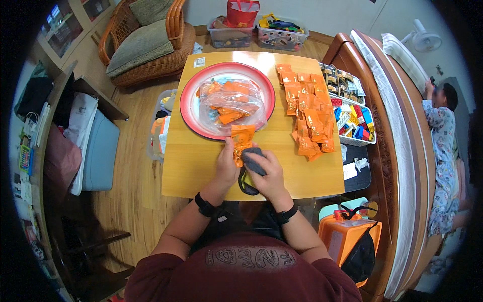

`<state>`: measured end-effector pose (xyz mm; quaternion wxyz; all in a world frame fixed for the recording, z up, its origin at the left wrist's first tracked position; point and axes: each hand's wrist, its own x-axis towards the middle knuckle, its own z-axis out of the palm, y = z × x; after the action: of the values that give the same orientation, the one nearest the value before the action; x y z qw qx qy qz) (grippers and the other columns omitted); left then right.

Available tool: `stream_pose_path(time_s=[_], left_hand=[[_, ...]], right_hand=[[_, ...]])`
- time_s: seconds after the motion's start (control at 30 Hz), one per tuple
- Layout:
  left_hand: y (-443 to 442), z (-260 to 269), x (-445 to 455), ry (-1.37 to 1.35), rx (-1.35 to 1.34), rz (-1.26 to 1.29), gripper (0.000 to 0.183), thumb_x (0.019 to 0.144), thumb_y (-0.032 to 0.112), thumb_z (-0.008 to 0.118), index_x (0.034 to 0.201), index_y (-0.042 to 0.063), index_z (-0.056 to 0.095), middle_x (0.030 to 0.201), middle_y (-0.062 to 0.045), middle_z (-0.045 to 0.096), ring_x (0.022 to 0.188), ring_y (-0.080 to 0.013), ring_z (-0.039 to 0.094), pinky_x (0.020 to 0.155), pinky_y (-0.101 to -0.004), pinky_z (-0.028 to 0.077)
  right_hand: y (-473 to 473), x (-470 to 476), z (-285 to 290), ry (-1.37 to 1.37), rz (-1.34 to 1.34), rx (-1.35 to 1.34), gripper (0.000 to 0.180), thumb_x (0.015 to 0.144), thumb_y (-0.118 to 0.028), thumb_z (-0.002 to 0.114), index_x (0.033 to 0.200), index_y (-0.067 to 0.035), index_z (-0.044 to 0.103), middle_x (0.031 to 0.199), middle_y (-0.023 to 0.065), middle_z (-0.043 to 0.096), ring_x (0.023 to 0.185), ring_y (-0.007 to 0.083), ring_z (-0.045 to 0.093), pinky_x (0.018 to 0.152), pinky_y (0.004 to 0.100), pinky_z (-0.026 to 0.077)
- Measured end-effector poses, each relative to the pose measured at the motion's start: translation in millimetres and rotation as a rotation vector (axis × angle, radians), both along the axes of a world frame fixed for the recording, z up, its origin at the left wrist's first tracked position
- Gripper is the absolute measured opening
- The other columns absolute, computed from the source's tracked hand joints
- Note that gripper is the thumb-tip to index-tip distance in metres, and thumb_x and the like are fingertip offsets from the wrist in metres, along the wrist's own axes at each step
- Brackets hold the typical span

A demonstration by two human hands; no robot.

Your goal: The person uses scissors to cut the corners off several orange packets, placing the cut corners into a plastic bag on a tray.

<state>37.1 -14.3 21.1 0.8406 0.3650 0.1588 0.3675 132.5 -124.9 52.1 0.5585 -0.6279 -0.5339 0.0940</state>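
Observation:
Over the front part of the wooden table [181,166], my left hand [226,160] grips an orange foil packet [242,137] by its side. My right hand [269,173] holds a dark grey cloth [252,161] pressed against the packet's lower part; a yellow patch of the cloth hangs below. Just beyond the hands, a red-rimmed white plate [188,109] carries a clear plastic bag [234,100] with several orange packets inside. To the right lies a pile of similar orange packets [307,109], overlapping one another.
Right of the table stand a white basket of toy bricks [354,122] and a tray of small packets [341,83]. An orange case [347,241] is near my right elbow. A person [441,151] lies on the bed. A wicker armchair [147,41] stands at the back left.

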Motion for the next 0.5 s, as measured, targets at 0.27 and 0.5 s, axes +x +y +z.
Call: stream_pose_path(time_s=[0.27,0.5], left_hand=[[-0.9,0.8,0.3,0.049,-0.005,0.042,0.062,0.11,0.053,0.026,0.124,0.0,0.057,0.111,-0.011,0.066,0.1,-0.0202,0.066,0.092,-0.0347,0.054],[2.2,6.0,-2.5,0.044,-0.043,0.004,0.065,0.109,0.055,0.026,0.12,0.0,0.059,0.106,-0.012,0.067,0.097,-0.0211,0.066,0.09,-0.0365,0.055]], right_hand=[[3.2,2.7,-6.2,-0.106,0.111,0.001,0.039,0.075,-0.004,0.08,0.113,-0.009,0.074,0.107,0.0154,0.067,0.098,0.0339,0.068,0.085,0.0394,0.055],[5.6,3.0,-7.6,-0.118,0.166,0.029,0.035,0.076,-0.01,0.081,0.11,-0.014,0.075,0.099,0.0121,0.067,0.09,0.0319,0.07,0.076,0.0383,0.057]])
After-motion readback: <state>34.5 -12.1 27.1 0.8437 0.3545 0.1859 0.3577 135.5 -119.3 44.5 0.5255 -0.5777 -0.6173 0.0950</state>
